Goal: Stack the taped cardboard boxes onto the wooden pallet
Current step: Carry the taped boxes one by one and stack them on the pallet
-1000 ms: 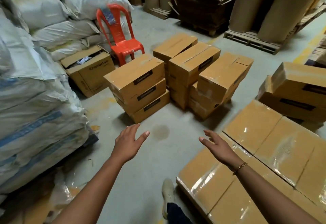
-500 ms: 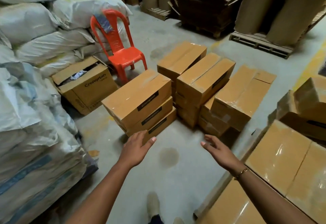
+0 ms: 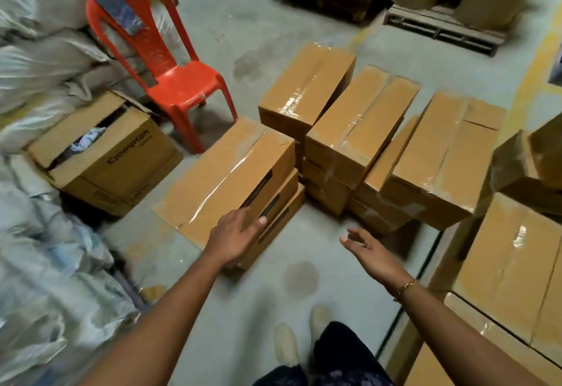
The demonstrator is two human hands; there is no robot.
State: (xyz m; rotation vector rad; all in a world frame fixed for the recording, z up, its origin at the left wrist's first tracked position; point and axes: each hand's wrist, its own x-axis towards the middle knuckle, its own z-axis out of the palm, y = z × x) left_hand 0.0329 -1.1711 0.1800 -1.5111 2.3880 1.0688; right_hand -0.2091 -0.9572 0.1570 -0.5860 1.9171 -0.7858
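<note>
— Where is the left hand (image 3: 238, 232)?

— Out in front, at the end of a nearly straight left arm (image 3: 170, 303). It lies palm down on the near corner of the top cardboard box (image 3: 225, 172), with its fingers (image 3: 258, 222) together and almost flat, their tips at the box's edge.

— And the right hand (image 3: 369, 252)?

— In the air, touching nothing. Its back faces the camera, with the fingers loosely spread and slightly bent. The right arm (image 3: 456, 325) comes in from the lower right, and a thin bracelet (image 3: 405, 287) sits on the wrist.
</note>
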